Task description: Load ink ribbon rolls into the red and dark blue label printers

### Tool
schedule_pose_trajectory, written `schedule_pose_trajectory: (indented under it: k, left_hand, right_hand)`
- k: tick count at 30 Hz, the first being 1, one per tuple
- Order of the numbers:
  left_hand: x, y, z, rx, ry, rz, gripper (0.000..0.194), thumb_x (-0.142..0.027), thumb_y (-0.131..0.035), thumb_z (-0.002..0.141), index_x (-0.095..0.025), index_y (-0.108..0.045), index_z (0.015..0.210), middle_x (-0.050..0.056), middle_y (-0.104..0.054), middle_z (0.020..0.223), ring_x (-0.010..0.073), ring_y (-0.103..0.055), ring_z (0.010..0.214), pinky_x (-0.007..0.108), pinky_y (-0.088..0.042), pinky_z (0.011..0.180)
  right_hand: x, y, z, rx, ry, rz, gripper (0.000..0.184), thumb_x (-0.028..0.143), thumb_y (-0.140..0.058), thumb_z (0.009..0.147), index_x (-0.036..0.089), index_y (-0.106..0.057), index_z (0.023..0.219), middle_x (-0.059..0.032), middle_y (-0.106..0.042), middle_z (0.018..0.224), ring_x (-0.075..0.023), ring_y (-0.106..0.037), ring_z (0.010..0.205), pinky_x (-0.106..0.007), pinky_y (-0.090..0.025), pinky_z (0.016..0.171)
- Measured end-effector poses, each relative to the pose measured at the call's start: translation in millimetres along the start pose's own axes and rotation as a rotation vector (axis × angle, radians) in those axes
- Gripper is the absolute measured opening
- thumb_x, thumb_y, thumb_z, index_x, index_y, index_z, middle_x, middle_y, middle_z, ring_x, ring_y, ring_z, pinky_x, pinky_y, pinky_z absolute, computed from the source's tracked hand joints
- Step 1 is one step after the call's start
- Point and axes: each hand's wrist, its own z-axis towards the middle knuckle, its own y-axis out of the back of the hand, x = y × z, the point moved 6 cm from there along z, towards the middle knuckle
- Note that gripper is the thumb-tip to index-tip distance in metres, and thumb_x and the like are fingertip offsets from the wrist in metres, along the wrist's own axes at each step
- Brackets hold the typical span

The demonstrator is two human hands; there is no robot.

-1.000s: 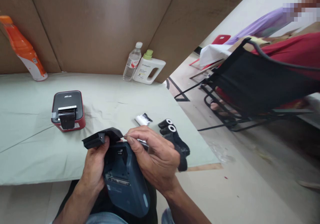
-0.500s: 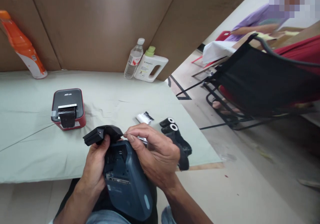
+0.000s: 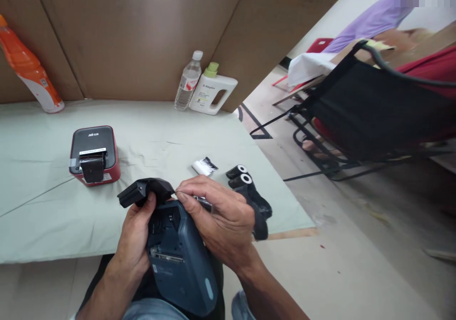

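A dark blue label printer [image 3: 181, 267] rests over my lap with its black lid [image 3: 144, 192] tilted up, so its inner bay and a metal strip show. My left hand [image 3: 137, 234] is wrapped round the printer's left side, thumb pressed against the raised lid. At the lid's right end, my right hand [image 3: 223, 218] is closed, thumb and index finger pinched together beside the printer's upper edge. What lies in that pinch is too small to name. A shiny bit [image 3: 204, 203] shows beneath the right fingers, mostly hidden.
On the green cloth stand a red and black printer [image 3: 94, 139], an orange bottle [image 3: 30, 68], a clear water bottle [image 3: 187, 84] and a white jug [image 3: 212, 94]. A small white packet [image 3: 204, 166] and black rolls [image 3: 242, 179] lie nearer. At right are a black folding chair [image 3: 356, 106] and another person's purple sleeve [image 3: 370, 20].
Both hands keep nearly the same hold on the printer and lid. The view has shifted slightly, and the other person's arm at the upper right has moved.
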Motion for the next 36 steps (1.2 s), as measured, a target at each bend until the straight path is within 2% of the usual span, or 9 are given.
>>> schedule_pose_trajectory:
  k: [7,12,20,29,36]
  left_hand:
    - [-1,-0.2,0,-0.06,-0.037,0.044,0.06,-0.049,-0.101,0.057,-0.015,-0.079,0.101,0.007,-0.082,0.087,0.0298,-0.08,0.09,0.037,-0.063,0.082]
    - [-2,2.8,-2,-0.144,-0.101,0.068,0.059,-0.052,-0.102,0.052,-0.016,-0.081,0.093,0.007,-0.082,0.083,0.0314,-0.08,0.091,0.04,-0.062,0.086]
    - [-10,6.5,-2,-0.204,-0.256,0.132,0.052,-0.052,-0.1,0.055,-0.019,-0.082,0.09,0.005,-0.083,0.087,0.0311,-0.078,0.101,0.042,-0.059,0.096]
    - [-14,2.3,-4,-0.177,-0.305,0.148,0.048,-0.052,-0.101,0.054,-0.019,-0.082,0.085,0.004,-0.083,0.088,0.0308,-0.077,0.104,0.041,-0.058,0.1]
    - [-14,4.0,-4,-0.176,-0.318,0.153,0.047,-0.05,-0.1,0.057,-0.019,-0.082,0.086,0.004,-0.083,0.09,0.0307,-0.076,0.107,0.04,-0.057,0.101]
  right_hand:
    - [-1,2,1,0.031,-0.013,-0.028,0.016,0.01,-0.069,0.095,0.022,-0.074,0.085,-0.0012,-0.077,0.079,-0.0165,-0.074,0.071,-0.029,-0.062,0.068]
    - [-3,2,1,0.046,-0.032,-0.036,0.017,0.01,-0.068,0.094,0.022,-0.074,0.084,-0.0008,-0.078,0.078,-0.0168,-0.074,0.07,-0.028,-0.062,0.067]
    - [-5,1,0,0.052,-0.078,-0.047,0.018,0.012,-0.067,0.095,0.022,-0.072,0.081,-0.0004,-0.076,0.075,-0.0167,-0.072,0.068,-0.029,-0.06,0.065]
    - [-2,1,-6,-0.091,-0.086,0.005,0.017,0.01,-0.067,0.095,0.023,-0.07,0.085,-0.0003,-0.073,0.075,-0.0168,-0.069,0.07,-0.031,-0.059,0.069]
    - [-5,-1,-12,-0.129,-0.068,0.03,0.016,0.009,-0.069,0.094,0.023,-0.073,0.09,-0.0007,-0.075,0.08,-0.0176,-0.071,0.074,-0.033,-0.06,0.072]
